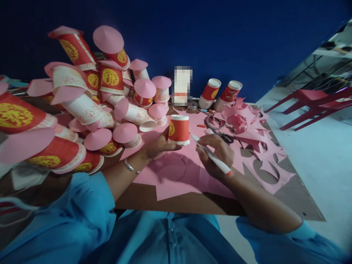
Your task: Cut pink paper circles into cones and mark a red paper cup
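Red paper cup with white ends and a gold emblem [180, 130] — it's in the left hand [159, 146], over the middle of the brown table [187, 206]. On the left of that is a big heap of red-and-white paper cups with pink paper cones [110, 79], and underneath are pink paper sheets [170, 187] with a faint circle drawn on. Left thumb runs along the cup's lower edge, gripping it against fingers that are mostly hidden. Right hand [218, 150] pinches a slim white marker with an orange-red end [217, 160] like a pen, its tip right by the cup's side — can't tell if it's touching. I'd hold the cup firmly but not squeeze, since thin paper probably dents, and keep the marker wrist loose.
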The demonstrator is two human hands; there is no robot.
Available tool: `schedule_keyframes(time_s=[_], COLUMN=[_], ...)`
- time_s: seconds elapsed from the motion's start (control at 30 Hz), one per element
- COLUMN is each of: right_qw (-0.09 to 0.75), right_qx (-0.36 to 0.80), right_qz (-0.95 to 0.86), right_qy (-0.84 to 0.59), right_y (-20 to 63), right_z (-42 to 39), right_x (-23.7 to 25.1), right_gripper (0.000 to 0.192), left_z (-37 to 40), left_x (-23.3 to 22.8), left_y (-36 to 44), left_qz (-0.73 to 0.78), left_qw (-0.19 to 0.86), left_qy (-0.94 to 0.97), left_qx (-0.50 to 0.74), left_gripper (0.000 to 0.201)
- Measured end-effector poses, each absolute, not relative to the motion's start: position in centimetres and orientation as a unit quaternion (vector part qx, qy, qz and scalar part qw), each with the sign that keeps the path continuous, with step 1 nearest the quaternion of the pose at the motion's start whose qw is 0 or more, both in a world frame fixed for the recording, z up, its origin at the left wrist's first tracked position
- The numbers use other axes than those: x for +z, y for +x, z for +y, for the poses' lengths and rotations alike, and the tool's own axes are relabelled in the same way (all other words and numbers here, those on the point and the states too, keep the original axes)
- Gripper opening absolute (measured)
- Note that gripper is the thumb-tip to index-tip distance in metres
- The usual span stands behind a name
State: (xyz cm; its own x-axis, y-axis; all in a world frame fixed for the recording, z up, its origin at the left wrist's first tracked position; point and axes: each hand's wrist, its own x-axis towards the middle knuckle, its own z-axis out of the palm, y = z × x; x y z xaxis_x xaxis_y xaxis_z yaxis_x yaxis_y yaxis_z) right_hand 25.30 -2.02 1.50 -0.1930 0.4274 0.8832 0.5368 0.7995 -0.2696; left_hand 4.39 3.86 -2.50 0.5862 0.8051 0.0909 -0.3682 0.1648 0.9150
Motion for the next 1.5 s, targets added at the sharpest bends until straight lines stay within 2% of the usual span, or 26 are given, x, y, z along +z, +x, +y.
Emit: schedule_keyframes(time_s=[0.17, 0.27, 0.33, 0.47, 0.63, 0.77, 0.9, 1.1, 1.5], right_qw=[0.576, 0.568, 0.56, 0.535, 0.505, 0.511, 0.531, 0.526, 0.518], right_qx=[0.044, 0.076, 0.063, 0.044, 0.009, -0.01, -0.032, -0.057, -0.057], right_qz=[-0.731, -0.709, -0.707, -0.726, -0.78, -0.794, -0.79, -0.787, -0.796], right_qy=[-0.363, -0.411, -0.426, -0.43, -0.369, -0.329, -0.306, -0.317, -0.308], right_y=[26.0, 25.9, 25.7, 25.4, 25.3, 25.3, 25.4, 25.1, 24.6], right_z=[-1.3, -1.2, -1.3, -1.6, -1.7, -1.6, -1.8, -2.3, -2.3], right_x=[0.1, -0.4, -0.5, -0.2, 0.0, 0.3, 1.0, 1.6, 1.7], right_gripper=[0.022, 0.023, 0.02, 0.018, 0.018, 0.023, 0.017, 0.012, 0.02], left_z=[3.8, 3.6, 3.6, 3.7, 3.9, 3.8, 3.6, 3.6, 3.8], left_x=[-2.0, -1.6, -1.5, -1.9, -2.4, -2.0, -1.5, -1.3, -2.6], left_y=[4.4, 4.4, 4.5, 4.5, 4.6, 4.8, 4.9, 4.8, 4.6], left_qz=[0.204, 0.193, 0.184, 0.181, 0.24, 0.234, 0.237, 0.224, 0.211], left_qw=[0.753, 0.762, 0.769, 0.77, 0.745, 0.736, 0.729, 0.74, 0.75], left_qy=[0.487, 0.462, 0.456, 0.465, 0.476, 0.485, 0.481, 0.479, 0.482], left_qx=[0.393, 0.41, 0.409, 0.397, 0.4, 0.411, 0.424, 0.415, 0.402], left_gripper=[0.061, 0.068, 0.073, 0.065, 0.075, 0.079, 0.084, 0.078, 0.064])
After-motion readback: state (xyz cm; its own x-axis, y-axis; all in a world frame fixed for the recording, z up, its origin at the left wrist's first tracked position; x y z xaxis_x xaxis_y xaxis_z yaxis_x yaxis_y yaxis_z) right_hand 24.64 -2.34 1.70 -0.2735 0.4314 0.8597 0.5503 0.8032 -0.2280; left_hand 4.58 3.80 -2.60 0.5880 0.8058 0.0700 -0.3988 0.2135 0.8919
